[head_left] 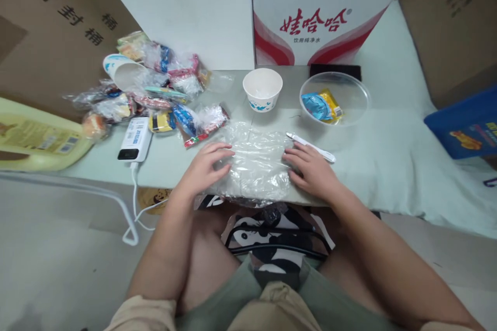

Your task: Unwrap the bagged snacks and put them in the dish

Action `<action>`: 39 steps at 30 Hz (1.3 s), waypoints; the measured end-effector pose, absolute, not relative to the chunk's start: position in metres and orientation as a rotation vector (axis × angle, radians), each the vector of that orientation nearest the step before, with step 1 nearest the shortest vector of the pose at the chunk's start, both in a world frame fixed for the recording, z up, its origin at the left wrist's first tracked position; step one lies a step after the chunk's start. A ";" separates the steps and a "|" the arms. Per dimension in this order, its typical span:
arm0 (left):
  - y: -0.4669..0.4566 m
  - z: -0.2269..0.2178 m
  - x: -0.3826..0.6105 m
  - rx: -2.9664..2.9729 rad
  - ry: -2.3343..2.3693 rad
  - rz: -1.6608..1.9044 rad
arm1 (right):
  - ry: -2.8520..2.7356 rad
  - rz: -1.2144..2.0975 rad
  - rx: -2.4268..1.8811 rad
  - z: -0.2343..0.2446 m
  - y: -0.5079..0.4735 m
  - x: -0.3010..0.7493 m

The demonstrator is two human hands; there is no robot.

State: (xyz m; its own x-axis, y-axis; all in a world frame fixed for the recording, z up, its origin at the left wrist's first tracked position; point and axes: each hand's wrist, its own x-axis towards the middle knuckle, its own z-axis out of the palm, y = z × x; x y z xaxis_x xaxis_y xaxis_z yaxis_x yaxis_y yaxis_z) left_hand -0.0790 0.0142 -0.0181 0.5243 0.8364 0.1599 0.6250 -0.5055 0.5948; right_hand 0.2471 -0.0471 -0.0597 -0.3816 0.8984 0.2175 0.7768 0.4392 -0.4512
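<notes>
Smoothing the clear, crinkled plastic film (258, 163) on the pale-green, cloth-covered table (373, 160) probably wants light outward strokes; the bare left hand (205, 168) and bare right hand (312, 169) rest at its sides, fingers loosely spread, seemingly gripping nothing.

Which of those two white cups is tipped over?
The left-hand cup, among the wrapped snacks, is tipped on its side; the other cup, standing apart near the middle, is upright.

Clear plastic film (256, 160) blocks mid-front, but there's open room rightward along the front edge of the table (373, 165)! Slim gap between paper cup (262, 93) and plastic bowl (357, 102); cartons (322, 23) wall the back edge, snack packets (153, 102) clog the back left corner!
</notes>
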 end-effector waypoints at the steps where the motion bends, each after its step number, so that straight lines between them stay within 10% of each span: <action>1: 0.014 -0.019 -0.080 2.297 1.203 0.554 | -2.256 0.370 -1.421 -0.060 -0.047 0.247; 22: 0.018 -0.014 -0.071 2.294 1.373 0.334 | -2.083 0.368 -1.398 -0.040 -0.045 0.250; 30: 0.016 -0.011 -0.053 1.307 1.229 0.892 | -1.339 1.103 -1.316 -0.024 -0.049 0.264; 39: 0.032 -0.007 -0.035 0.868 1.184 0.595 | -0.926 1.343 -1.435 -0.025 -0.043 0.260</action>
State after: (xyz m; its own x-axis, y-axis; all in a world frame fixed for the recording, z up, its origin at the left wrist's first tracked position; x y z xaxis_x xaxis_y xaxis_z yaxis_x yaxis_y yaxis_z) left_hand -0.0346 0.0316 -0.0073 0.2909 0.7907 -0.5387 0.0391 0.5528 0.8324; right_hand 0.2601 -0.0432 -0.0251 0.1167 0.9504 -0.2883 -0.0688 -0.2818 -0.9570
